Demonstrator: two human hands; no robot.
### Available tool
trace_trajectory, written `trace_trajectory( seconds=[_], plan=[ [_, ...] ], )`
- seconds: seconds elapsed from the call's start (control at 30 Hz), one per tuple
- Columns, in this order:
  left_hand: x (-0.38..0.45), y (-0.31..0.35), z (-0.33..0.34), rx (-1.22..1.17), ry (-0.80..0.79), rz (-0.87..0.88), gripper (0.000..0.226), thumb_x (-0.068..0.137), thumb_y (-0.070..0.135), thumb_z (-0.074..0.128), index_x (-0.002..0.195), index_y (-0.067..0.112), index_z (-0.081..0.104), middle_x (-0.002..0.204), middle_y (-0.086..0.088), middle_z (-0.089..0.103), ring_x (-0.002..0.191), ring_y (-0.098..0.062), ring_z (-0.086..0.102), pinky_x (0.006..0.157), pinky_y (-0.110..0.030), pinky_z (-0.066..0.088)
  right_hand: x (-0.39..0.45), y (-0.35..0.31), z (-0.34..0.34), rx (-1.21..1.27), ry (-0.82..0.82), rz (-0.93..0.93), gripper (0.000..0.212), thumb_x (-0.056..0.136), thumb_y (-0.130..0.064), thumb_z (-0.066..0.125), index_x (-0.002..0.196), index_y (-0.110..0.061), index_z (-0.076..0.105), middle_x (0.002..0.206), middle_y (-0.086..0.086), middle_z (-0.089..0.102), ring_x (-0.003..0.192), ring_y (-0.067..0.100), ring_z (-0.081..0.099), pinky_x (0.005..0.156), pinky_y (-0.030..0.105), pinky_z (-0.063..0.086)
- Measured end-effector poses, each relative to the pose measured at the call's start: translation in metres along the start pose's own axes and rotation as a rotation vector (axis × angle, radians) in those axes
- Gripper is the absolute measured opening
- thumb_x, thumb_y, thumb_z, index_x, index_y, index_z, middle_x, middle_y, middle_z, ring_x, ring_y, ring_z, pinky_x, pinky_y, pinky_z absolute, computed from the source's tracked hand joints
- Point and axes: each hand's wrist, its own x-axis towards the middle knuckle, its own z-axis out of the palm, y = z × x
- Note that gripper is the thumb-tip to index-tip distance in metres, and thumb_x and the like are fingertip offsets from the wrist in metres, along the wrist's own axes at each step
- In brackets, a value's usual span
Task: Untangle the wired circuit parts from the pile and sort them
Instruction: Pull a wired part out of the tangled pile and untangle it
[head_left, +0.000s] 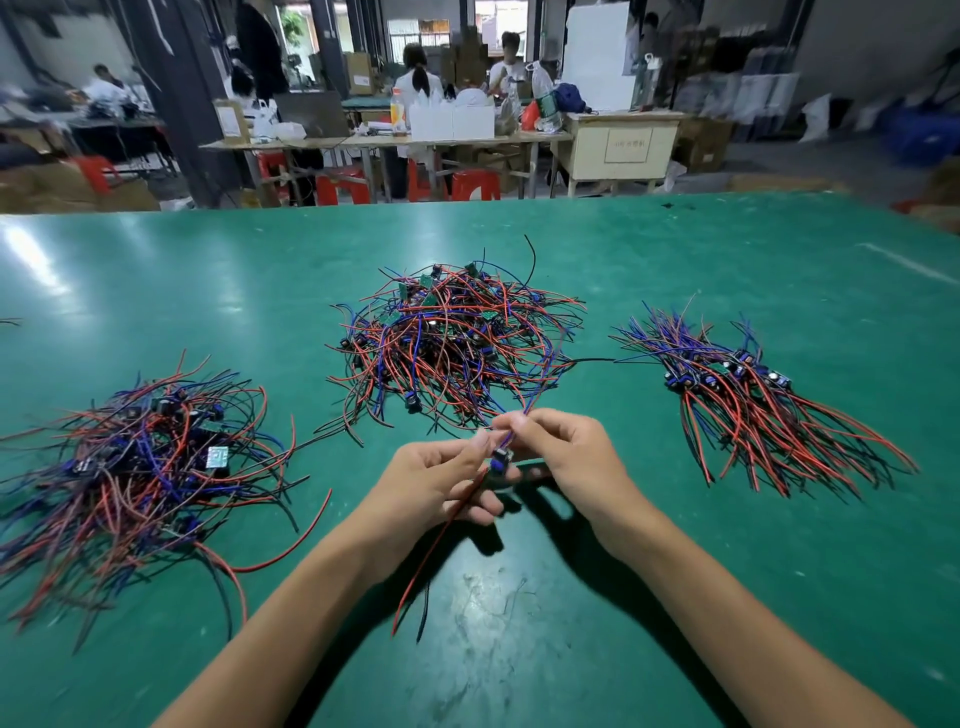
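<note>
Head view: circuit part (502, 460) pinched between both hands' fingers (514, 423).

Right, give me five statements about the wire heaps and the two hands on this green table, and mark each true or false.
1. Both hands, the left hand and the right hand, hold one small wired circuit part between them. True.
2. The neatly combed bundle of red, blue and black wired parts lies on the left side of the green table. False: it lies on the right; the left heap is tangled.
3. The big tangled middle pile lies beyond the hands. True.
4. The held part's red wire hangs down toward the person. True.
5. The right hand rests flat on the table. False: its fingers pinch the held part's wires.
</note>
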Motion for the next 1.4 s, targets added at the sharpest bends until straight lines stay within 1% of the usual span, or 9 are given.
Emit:
trace_trajectory(
  seconds=[0.17,0.6,0.7,0.8,0.97,1.03,1.1,1.23,1.4],
  plan=[
    [0.001,-0.002,-0.005,0.067,-0.003,-0.023,0.025,0.087,0.010,0.068,0.111,0.000,0.071,0.102,-0.019,0.076,0.061,-0.015,0.068,0.059,-0.021,0.057,0.005,-0.008,-0.012,0.207,0.178,0.074,0.021,0.105,-0.025,0.051,0.106,-0.014,0.069,0.094,0.002,0.079,0.071,0.011,0.073,0.056,0.020,0.055],
    [-0.005,0.002,-0.002,0.257,-0.039,0.031,0.029,0.093,0.037,0.063,0.102,0.016,0.080,0.063,0.001,0.059,0.042,-0.010,0.047,0.042,-0.015,0.038,0.026,-0.032,-0.042,0.255,0.624,-0.164,0.028,0.109,-0.025,0.040,0.096,-0.019,0.065,0.068,0.000,0.047,0.040,0.014,0.058,0.043,0.029,0.052],
    [-0.004,0.002,-0.004,0.258,-0.040,0.030,0.029,0.091,0.040,0.064,0.102,0.019,0.080,0.064,0.002,0.058,0.044,-0.009,0.048,0.044,-0.016,0.041,0.052,-0.062,-0.081,-0.133,0.723,-0.229,0.028,0.103,-0.025,0.044,0.097,-0.026,0.071,0.064,-0.008,0.057,0.046,0.011,0.049,0.046,0.029,0.046],
    [-0.001,0.000,-0.004,0.261,-0.033,0.025,0.025,0.097,0.036,0.062,0.102,0.020,0.080,0.068,0.001,0.063,0.048,-0.009,0.051,0.046,-0.019,0.046,0.077,-0.091,-0.124,-0.815,0.751,-0.211,0.031,0.100,-0.027,0.045,0.106,-0.020,0.075,0.090,0.009,0.075,0.085,0.030,0.068,0.079,0.039,0.052],
    [-0.001,-0.001,-0.004,0.291,-0.049,0.011,0.025,0.102,0.028,0.057,0.101,0.020,0.080,0.078,-0.003,0.068,0.054,-0.010,0.054,0.048,-0.021,0.048,0.093,-0.053,-0.160,-1.559,0.506,0.225,0.040,0.105,-0.028,0.038,0.128,-0.008,0.063,0.134,0.022,0.058,0.130,0.037,0.047,0.101,0.039,0.040],
    [-0.001,0.000,-0.005,0.284,-0.054,0.005,0.025,0.102,0.028,0.056,0.102,0.019,0.080,0.079,-0.004,0.069,0.055,-0.011,0.055,0.049,-0.021,0.049,0.091,-0.030,-0.163,-1.651,0.438,0.386,0.054,0.107,-0.037,0.029,0.148,-0.004,0.041,0.158,0.023,0.031,0.147,0.033,0.025,0.115,0.040,0.026],
    [-0.001,0.000,-0.006,0.273,-0.052,0.003,0.025,0.103,0.027,0.055,0.102,0.018,0.079,0.080,-0.004,0.070,0.056,-0.011,0.056,0.050,-0.022,0.049,0.092,-0.023,-0.159,-1.732,0.507,0.288,0.061,0.107,-0.039,0.031,0.152,0.001,0.030,0.164,0.024,0.015,0.151,0.033,0.016,0.120,0.041,0.016],
    [0.000,-0.001,-0.006,0.267,-0.041,0.001,0.026,0.104,0.025,0.055,0.102,0.018,0.079,0.080,-0.004,0.070,0.056,-0.011,0.056,0.050,-0.021,0.050,0.093,-0.020,-0.113,-1.565,0.393,-0.278,0.028,0.096,-0.026,0.052,0.119,-0.020,0.066,0.121,0.010,0.062,0.117,0.030,0.054,0.094,0.040,0.044],
    [0.000,-0.001,-0.007,0.246,-0.027,0.005,0.026,0.103,0.025,0.055,0.101,0.017,0.079,0.080,-0.005,0.070,0.056,-0.012,0.056,0.050,-0.021,0.050,0.088,0.007,-0.047,-1.362,0.178,-0.273,0.027,0.101,-0.038,0.054,0.123,-0.029,0.067,0.112,0.004,0.060,0.111,0.025,0.055,0.089,0.038,0.047]
  ],
)
